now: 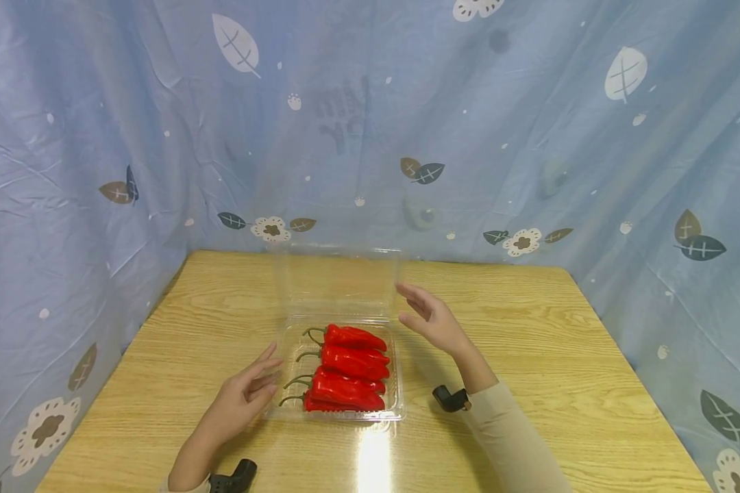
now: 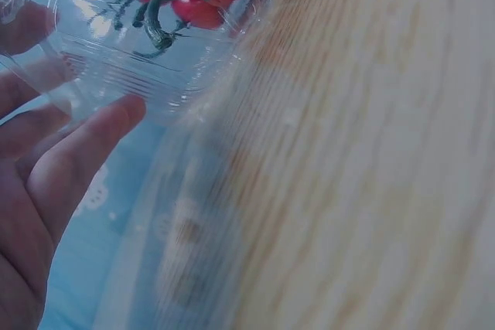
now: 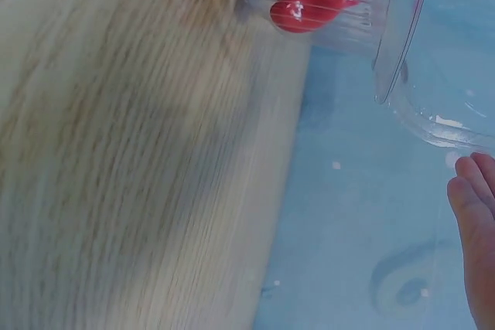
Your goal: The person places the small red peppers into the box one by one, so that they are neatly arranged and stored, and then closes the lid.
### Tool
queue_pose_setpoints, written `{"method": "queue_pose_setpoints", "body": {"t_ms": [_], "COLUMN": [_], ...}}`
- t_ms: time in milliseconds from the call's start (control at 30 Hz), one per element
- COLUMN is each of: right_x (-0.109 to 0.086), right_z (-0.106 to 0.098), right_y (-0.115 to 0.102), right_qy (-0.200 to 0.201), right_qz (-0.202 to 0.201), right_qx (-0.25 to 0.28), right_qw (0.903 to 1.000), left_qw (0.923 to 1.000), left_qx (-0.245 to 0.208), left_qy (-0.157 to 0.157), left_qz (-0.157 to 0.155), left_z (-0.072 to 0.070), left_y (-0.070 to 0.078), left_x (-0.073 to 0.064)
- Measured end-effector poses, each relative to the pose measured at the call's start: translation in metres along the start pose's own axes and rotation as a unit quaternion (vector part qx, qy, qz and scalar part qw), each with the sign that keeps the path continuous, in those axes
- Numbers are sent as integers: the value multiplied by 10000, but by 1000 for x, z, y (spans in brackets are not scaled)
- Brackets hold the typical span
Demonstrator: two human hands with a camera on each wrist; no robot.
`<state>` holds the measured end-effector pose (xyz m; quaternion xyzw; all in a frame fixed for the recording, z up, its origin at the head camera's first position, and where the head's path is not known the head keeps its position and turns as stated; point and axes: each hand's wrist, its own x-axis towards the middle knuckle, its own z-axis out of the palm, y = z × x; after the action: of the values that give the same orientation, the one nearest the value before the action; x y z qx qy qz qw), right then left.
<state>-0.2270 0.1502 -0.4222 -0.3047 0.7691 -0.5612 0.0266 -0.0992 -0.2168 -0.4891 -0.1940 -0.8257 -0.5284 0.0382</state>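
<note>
Several red peppers (image 1: 354, 361) with green stems lie side by side in a clear plastic clamshell box (image 1: 399, 394). Its see-through lid (image 1: 339, 281) stands raised at the back. My left hand (image 1: 237, 404) is at the box's left side, fingers loosely bent; in the left wrist view its fingertips (image 2: 133, 107) are up against the clear wall, though firm contact cannot be told. Beside the lid's right edge, my right hand (image 1: 433, 323) has its fingers extended and holds nothing. The right wrist view shows those fingertips (image 3: 464, 171) close to the lid's rim (image 3: 448, 135).
The box sits on a wood-grain table (image 1: 530, 356). A blue curtain (image 1: 358, 123) printed with leaves and flowers hangs behind the table and along both sides. Each wrist wears a small black device, such as the one on the right (image 1: 450, 398).
</note>
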Motion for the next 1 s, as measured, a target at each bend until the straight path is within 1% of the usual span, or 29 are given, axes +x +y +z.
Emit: {"method": "queue_pose_setpoints", "body": {"t_ms": [133,367,567,733,833,1000], "right_x": [-3,-10,-16,-24,-28,-36], "right_z": [1,3,4,5,6,8], "right_y": [1,2,1,0,0,-1], "right_qy": [-29,-4,-77,-100,-112,-113], "right_qz": [-101,-48,-56,-55,-26,148], "right_qx": [14,2,-7,-127,-202,-327], "right_qw": [9999,10000,10000,9999,9997,9993], "left_qw": [10000,10000,9999,10000,10000,10000], "left_qx": [-16,-61,-112,-47,16,9], "left_qy": [-5,-29,-49,-56,-53,-59], "left_qz": [29,61,43,20,21,31], "left_z": [0,0,0,0,1,1], "left_y": [0,-2,-1,-1,-1,-1], "left_x": [0,0,1,0,0,0]}}
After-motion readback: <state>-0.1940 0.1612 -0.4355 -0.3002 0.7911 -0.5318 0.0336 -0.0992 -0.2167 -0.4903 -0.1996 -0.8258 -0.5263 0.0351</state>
